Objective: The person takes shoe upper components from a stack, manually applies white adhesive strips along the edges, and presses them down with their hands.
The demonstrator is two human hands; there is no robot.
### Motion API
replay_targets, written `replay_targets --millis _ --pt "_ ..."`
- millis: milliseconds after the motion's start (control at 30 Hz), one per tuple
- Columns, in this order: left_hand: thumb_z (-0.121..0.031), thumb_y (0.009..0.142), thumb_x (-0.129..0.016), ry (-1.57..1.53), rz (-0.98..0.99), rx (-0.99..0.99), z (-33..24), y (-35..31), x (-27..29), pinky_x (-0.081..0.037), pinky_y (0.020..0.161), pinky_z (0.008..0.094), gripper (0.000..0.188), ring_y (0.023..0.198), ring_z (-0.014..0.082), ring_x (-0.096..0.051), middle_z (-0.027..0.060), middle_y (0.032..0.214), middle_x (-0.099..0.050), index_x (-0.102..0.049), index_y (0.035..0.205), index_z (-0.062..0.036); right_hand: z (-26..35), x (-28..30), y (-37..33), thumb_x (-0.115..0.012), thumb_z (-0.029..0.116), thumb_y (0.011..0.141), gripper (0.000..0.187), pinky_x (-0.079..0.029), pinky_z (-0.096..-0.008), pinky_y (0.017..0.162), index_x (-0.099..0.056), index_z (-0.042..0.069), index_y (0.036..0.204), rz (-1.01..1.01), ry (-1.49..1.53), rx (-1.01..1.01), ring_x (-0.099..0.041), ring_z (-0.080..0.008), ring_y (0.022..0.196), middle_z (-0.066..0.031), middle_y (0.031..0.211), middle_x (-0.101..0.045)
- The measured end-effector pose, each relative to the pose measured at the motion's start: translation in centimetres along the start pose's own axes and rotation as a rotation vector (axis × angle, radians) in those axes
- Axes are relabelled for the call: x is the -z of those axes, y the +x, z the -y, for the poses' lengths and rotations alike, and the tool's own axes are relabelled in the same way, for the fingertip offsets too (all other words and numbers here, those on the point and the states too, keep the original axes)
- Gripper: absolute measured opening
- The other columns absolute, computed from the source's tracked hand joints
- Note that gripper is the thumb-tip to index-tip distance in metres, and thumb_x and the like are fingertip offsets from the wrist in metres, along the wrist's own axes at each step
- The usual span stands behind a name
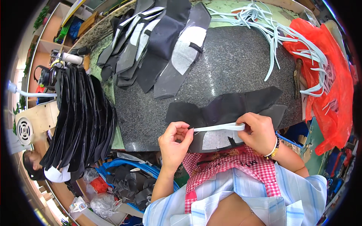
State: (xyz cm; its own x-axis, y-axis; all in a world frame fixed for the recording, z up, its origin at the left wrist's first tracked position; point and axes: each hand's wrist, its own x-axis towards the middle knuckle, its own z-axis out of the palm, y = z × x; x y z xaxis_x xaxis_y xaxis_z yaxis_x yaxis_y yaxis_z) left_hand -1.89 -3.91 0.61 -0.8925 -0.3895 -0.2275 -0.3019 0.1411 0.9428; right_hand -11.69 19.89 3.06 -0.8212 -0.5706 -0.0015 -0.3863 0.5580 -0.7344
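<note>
A black shaped fabric piece (226, 107) with a white lining patch lies at the near edge of the dark granite slab (233, 64). A thin white strip (218, 128) stretches across the piece's lower part. My left hand (175, 141) pinches the strip's left end. My right hand (258, 130) pinches its right end, resting on the black piece.
A fanned stack of black and grey pieces (158, 41) lies at the slab's far left. Loose white strips (279, 34) spill from an orange plastic bag (328, 86) at right. Several black pieces (83, 120) hang on a rack at left. A person's head (32, 165) shows at lower left.
</note>
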Motion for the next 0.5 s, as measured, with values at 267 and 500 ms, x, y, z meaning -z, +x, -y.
replay_targets --millis 267,500 --pt "0.008 0.075 -0.072 0.766 -0.076 -0.549 -2.3 -0.1 -2.1 -0.054 0.069 0.0331 0.019 0.081 0.0215 -0.067 0.0107 0.092 -0.069 -0.068 0.091 -0.0027 -0.7 -0.3 0.3 -0.069 0.006 0.075 0.018 -0.053 -0.0405 0.063 -0.059 0.006 0.091 0.047 -0.115 0.019 -0.066 -0.0317 0.07 -0.0101 0.079 -0.062" --pt "-0.04 0.082 -0.074 1.023 0.222 -0.875 -2.3 -2.4 -7.5 -0.053 0.09 0.0405 0.049 0.103 0.031 -0.064 0.0168 0.107 -0.068 -0.069 0.105 0.0025 -1.3 1.6 -0.8 -0.071 0.006 0.081 0.017 -0.054 -0.0337 0.06 -0.066 0.003 0.097 0.005 0.086 -0.073 -0.068 -0.0231 0.068 -0.0088 0.082 -0.064"
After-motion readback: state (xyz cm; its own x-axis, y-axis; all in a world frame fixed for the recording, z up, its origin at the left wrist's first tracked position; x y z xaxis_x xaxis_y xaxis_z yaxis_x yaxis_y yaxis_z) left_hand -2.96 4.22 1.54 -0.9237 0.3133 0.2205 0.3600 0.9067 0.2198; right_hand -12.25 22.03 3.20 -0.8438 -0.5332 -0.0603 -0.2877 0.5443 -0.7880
